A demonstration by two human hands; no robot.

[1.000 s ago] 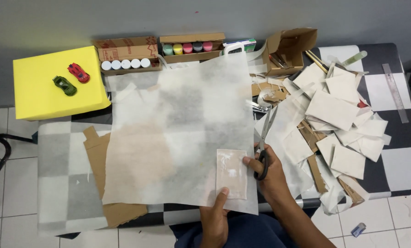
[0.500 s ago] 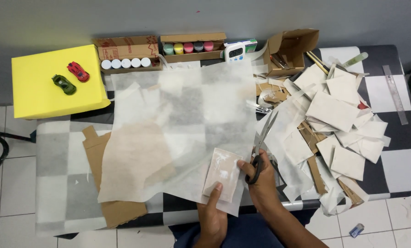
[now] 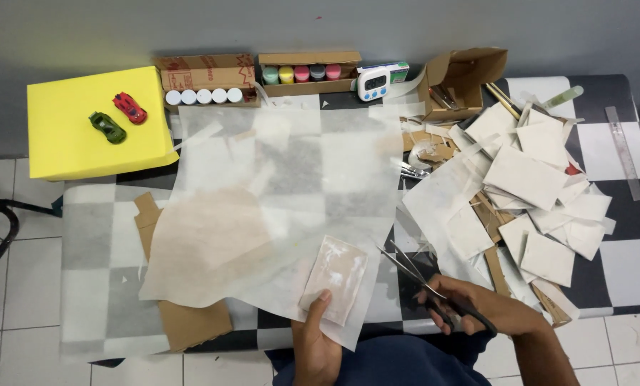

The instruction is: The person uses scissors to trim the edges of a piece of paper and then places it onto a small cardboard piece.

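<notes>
Checkered black-and-white surface [image 3: 623, 207] against grey wall, seen from above. Large sheet of thin translucent white paper [image 3: 284, 193] spread over middle of surface, near corner lifted toward front edge. Left hand [image 3: 318, 336] at front edge, grip clamped on small pale rectangular card [image 3: 335, 277] wrapped under that corner, thumb on top. Right hand [image 3: 470, 314] just beside, fingers through dark handles of metal scissors [image 3: 434, 289], blades apart and pointing at sheet's edge near card.

To cut well: keep sheet taut between thumb and card; keep blade tips just outside card's long edge; feed paper deep into blades instead of snipping with tips; keep left fingers behind cutting line.

Hard to make out: fingers of left hand, hidden below card and paper; whether blades touch paper, not discernible. Brown cardboard piece [image 3: 184, 314] near front left corner half covered by sheet. Pile of cut pale squares [image 3: 527, 179] toward right edge overlapping, count unclear. Forearms cut off by frame's bottom.
</notes>
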